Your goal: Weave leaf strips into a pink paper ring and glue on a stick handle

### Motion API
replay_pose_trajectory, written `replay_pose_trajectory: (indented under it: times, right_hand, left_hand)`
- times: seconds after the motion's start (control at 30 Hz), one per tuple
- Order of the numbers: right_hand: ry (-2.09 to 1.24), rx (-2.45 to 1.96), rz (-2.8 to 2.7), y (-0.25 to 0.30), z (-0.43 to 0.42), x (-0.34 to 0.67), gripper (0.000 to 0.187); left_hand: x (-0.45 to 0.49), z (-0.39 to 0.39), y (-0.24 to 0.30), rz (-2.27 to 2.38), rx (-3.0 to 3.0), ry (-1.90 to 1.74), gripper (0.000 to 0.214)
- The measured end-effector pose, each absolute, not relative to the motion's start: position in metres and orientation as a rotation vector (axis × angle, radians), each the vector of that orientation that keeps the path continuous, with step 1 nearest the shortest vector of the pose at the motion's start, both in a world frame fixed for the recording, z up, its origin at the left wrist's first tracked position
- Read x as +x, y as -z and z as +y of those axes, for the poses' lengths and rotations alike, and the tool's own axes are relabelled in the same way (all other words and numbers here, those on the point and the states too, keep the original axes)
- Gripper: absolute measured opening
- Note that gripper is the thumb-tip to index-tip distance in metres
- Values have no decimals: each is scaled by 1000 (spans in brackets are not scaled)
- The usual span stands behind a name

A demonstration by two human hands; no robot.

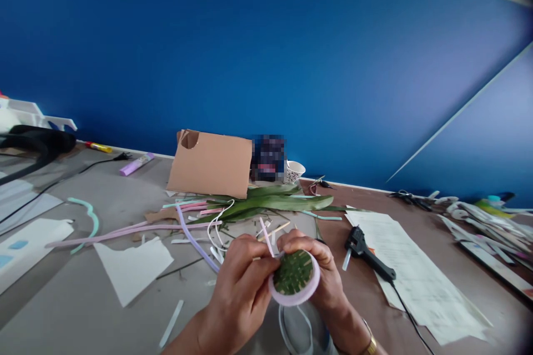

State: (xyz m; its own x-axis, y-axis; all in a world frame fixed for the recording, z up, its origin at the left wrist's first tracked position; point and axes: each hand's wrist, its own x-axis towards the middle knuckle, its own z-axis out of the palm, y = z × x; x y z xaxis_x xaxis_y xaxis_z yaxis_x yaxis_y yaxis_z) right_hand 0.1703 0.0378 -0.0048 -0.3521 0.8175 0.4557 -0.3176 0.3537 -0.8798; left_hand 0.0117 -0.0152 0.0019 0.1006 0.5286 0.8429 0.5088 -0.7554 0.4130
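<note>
Both hands are raised over the front of the table around a small round piece with a green, leaf-covered face (293,273). A pale pink pipe cleaner (296,298) runs round its rim, and one free end sticks up between my fingers. My left hand (239,288) pinches the pipe cleaner at the left side of the rim. On the other side, my right hand (318,266) grips the round piece, thumb and fingers at its upper right edge. The back of the piece is hidden. Behind the hands lie long green leaves (270,202).
A black glue gun (366,255) with its cord lies on printed paper (420,272) at right. Cardboard (212,166) leans near the blue wall, beside a paper cup (295,169). Pipe cleaners (191,238), a glue stick (137,164) and white paper scraps (133,266) lie to the left.
</note>
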Motion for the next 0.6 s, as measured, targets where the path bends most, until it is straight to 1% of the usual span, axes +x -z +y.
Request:
replay_pose_trajectory:
  times: [0.13,0.23,0.3,0.43,0.5,0.6]
  right_hand:
    - [-1265,-491,-1479,5,38,169,11]
    - [-1275,-534,-1445,5,39,168,10]
    - [-1258,-601,-1393,5,41,168,10]
    - [-1196,-841,-1354,10,50,166,23]
    - [-1174,-929,-1376,12,54,165,23]
    - [-1148,-974,-1412,14,59,162,16]
  left_hand:
    - [10,-17,4,1193,2332,-1758,35]
    - [8,-19,8,1301,2332,-1667,43]
    - [7,-19,8,1328,2323,-1604,44]
    - [7,-17,4,1411,2171,-1618,37]
    - [6,-13,2,1485,2040,-1619,30]
    - [4,-6,1,1568,1857,-1580,22]
